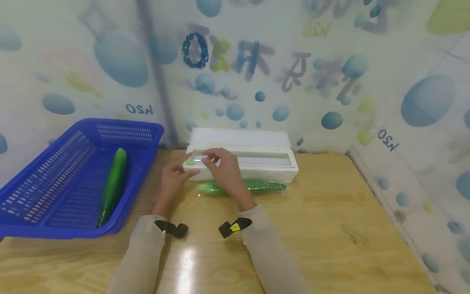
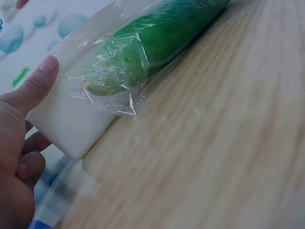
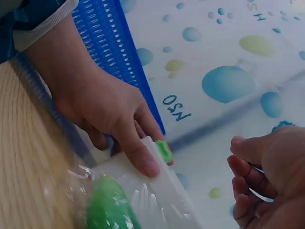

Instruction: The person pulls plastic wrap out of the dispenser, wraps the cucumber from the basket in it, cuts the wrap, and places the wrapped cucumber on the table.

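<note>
A long white cling film box [image 1: 282,174] lies against the wall with its lid [image 1: 238,138] raised and a roll of clear film inside. My left hand [image 1: 171,176] grips its left end, thumb on the front face and fingers behind, beside a small green slider [image 3: 163,150]. Over the left part of the box hovers my right hand [image 1: 228,170]. Its fingers are loosely bent, thumb and forefinger slightly apart, with nothing visible between them. Along the front of the box lies a cucumber [image 2: 167,40] wrapped in clear film, partly hidden by the right wrist in the head view.
To the left stands a blue plastic basket [image 1: 141,181] with an unwrapped cucumber [image 1: 114,185] in it. The wooden table [image 1: 323,228] reaches the patterned wall [image 1: 312,61] behind and another wall at the right.
</note>
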`<state>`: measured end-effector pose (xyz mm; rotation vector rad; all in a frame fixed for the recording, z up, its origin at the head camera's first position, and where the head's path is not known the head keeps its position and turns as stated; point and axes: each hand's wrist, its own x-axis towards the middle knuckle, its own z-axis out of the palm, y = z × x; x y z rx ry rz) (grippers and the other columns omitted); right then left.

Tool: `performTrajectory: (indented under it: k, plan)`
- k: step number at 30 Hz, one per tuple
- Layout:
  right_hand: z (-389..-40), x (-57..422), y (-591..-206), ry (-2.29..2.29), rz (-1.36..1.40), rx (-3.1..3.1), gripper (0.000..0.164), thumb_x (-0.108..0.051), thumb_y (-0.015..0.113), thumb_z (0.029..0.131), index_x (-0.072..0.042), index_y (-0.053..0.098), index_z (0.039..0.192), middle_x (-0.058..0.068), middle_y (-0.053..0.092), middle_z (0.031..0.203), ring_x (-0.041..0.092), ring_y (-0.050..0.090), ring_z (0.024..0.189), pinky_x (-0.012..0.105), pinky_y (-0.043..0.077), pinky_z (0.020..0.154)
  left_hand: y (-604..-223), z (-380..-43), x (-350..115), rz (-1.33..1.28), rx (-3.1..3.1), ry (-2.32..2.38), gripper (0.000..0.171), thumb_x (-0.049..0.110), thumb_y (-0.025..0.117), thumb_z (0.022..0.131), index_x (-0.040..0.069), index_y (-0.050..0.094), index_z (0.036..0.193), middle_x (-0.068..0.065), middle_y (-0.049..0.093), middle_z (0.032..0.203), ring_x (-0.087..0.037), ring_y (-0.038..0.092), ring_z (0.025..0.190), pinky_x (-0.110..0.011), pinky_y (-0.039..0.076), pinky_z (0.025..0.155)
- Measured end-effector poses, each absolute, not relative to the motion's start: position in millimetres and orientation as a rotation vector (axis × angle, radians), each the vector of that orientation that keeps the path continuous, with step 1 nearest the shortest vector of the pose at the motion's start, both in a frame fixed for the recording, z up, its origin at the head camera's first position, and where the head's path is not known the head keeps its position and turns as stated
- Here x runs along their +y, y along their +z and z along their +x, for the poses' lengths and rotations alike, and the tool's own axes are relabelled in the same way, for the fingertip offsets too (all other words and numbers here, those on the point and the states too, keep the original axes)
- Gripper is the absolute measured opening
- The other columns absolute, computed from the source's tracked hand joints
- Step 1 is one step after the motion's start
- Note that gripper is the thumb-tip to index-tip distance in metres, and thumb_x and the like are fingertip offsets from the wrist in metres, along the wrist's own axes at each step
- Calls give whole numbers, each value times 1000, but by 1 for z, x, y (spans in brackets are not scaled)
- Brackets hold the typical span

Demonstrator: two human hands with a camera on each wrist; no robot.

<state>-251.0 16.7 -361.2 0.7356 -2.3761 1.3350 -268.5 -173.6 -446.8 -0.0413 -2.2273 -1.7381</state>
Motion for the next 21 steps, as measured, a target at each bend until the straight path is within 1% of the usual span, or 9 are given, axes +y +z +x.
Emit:
performTrajectory:
  k: [3, 6, 8, 10, 13, 15, 17, 21]
  plan:
    - [-255, 4, -369, 1309, 698, -2428, 21, -15, 64, 92, -7, 69, 111, 5, 65, 88, 18, 57, 83, 29, 48, 75, -449, -269, -174, -58, -2200, -1742, 54, 41, 83, 71, 30, 66, 122, 12, 55, 131, -18, 46, 89, -28, 39, 69]
    - [-259, -6, -375, 1238, 652, -2528, 23, -19, 64, 93, -11, 69, 114, 2, 64, 90, 16, 55, 85, 26, 45, 75, -450, -270, -175, -86, -2174, -1739, 51, 33, 84, 72, 25, 68, 120, 9, 56, 132, -15, 49, 95, -26, 40, 72]
    - [-260, -11, -379, 1164, 631, -2590, 25, -21, 63, 94, -13, 68, 117, -1, 64, 90, 15, 54, 88, 26, 44, 76, -450, -271, -174, -102, -2169, -1722, 50, 28, 84, 73, 22, 68, 120, 6, 57, 130, -15, 50, 94, -25, 41, 72]
    - [-261, -14, -381, 1096, 618, -2616, 25, -23, 63, 94, -14, 68, 117, -1, 64, 91, 15, 54, 89, 26, 44, 76, -448, -272, -173, -118, -2162, -1709, 49, 21, 83, 75, 18, 68, 121, 2, 58, 130, -16, 51, 91, -23, 41, 70]
    - [-261, -18, -382, 994, 591, -2620, 26, -26, 63, 94, -15, 69, 116, -1, 63, 89, 16, 54, 90, 28, 44, 76, -447, -273, -173, -139, -2145, -1707, 48, 13, 82, 75, 15, 67, 121, -3, 59, 129, -18, 50, 80, -22, 41, 64]
    - [-261, -21, -385, 883, 575, -2631, 26, -29, 63, 93, -17, 70, 116, -2, 63, 87, 16, 54, 89, 29, 44, 77, -447, -273, -173, -143, -2145, -1704, 48, 8, 81, 76, 12, 67, 121, -5, 58, 129, -16, 50, 81, -21, 41, 64]
    - [-260, -25, -389, 744, 558, -2642, 27, -32, 63, 93, -20, 70, 116, -4, 62, 86, 15, 54, 89, 29, 44, 77, -448, -272, -174, -133, -2159, -1692, 47, 5, 80, 77, 11, 67, 121, -6, 58, 130, -16, 50, 81, -20, 41, 62]
    - [-259, -31, -395, 550, 520, -2651, 27, -35, 60, 94, -23, 69, 116, -5, 62, 87, 15, 54, 91, 30, 42, 76, -449, -270, -174, -104, -2184, -1680, 47, 6, 79, 77, 13, 67, 122, -5, 57, 132, -17, 50, 79, -20, 40, 56]
